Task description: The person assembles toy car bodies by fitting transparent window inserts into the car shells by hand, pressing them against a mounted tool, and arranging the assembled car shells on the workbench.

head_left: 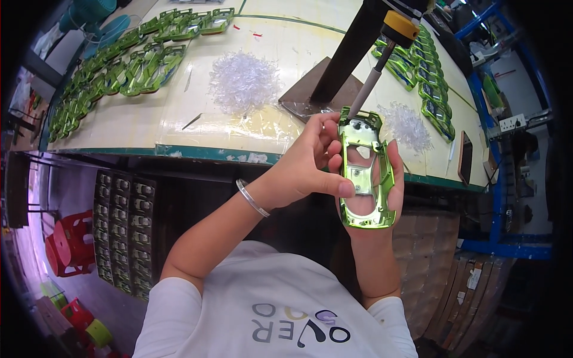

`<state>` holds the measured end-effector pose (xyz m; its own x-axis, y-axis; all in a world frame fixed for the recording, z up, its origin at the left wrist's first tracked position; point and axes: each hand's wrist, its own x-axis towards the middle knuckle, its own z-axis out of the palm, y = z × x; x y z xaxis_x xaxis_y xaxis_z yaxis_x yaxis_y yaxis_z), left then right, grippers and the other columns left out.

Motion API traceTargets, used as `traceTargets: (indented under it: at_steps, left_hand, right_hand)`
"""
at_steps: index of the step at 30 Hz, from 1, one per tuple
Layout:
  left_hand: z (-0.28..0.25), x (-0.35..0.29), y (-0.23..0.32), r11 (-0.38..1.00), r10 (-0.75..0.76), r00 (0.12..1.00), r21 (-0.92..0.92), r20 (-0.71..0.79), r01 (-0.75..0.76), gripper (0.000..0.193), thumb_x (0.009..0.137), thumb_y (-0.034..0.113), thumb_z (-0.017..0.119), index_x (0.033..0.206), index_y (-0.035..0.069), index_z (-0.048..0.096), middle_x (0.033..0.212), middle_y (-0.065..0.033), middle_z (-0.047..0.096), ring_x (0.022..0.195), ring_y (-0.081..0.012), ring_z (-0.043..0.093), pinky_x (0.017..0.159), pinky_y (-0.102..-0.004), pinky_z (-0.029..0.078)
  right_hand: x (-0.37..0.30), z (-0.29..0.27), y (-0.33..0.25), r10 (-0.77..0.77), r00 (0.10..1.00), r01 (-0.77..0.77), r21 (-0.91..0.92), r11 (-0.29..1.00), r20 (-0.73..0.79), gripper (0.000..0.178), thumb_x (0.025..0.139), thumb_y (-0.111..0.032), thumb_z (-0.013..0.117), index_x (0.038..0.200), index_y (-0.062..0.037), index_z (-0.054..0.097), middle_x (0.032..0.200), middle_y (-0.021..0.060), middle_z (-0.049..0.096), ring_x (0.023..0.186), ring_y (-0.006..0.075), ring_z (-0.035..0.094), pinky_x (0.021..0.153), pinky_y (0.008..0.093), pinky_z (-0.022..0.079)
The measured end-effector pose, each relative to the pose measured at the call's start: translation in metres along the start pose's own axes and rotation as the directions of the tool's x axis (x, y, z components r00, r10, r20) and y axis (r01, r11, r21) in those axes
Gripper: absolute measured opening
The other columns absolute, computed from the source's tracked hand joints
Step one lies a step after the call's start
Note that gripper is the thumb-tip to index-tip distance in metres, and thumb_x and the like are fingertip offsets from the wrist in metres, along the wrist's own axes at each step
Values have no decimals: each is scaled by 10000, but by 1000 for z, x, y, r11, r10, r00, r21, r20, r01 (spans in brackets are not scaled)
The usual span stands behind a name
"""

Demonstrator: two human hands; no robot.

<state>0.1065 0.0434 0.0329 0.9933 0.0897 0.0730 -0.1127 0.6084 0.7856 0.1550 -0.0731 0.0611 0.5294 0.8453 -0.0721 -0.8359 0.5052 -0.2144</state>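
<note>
At the far left of the desk [179, 128], well left of the green frame held in the middle, rows of green shells [119, 74] lie overlapping along the edge. Nearer the frame, still to its left, a heap of clear plastic bits [243, 80] sits on the desk, with a dark base plate [304, 92] just beyond it. The left hand [304, 167], a silver bangle [252, 198] at its wrist, has its grip closed on the glossy green frame [365, 173], thumb pressed flat on the small metal plate in the frame's middle, fingers curled at its left edge. The frame stands upright in front of the desk's edge, and a hanging screwdriver [376, 74] touches its top. The right hand [388, 185] cradles the frame from behind, its grip wrapped around the right side. To the frame's right lie a second clear heap [409, 125] and more green shells [430, 89]
</note>
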Motion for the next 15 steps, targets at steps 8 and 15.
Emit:
traceTargets:
  at_steps: [8,15]
  left_hand:
    - [4,-1,7,999,-31,999,36,-20,32,904,521,112,790,1209,56,207,980,0,330,839,-59,338,788,-188,348]
    - [8,0,6,999,-31,999,44,-21,32,894,527,145,794,1198,55,210,929,7,342,803,-53,340,782,-191,349]
  right_hand:
    - [-1,-1,-1,-17,1000,17,-17,1000,-7,559,864,-387,342,1211,51,316,1145,223,438,866,274,530,772,337,466]
    - [-4,5,0,-30,999,30,-8,1000,-35,545,863,-395,355,1176,52,362,1082,215,481,826,269,545,755,318,474]
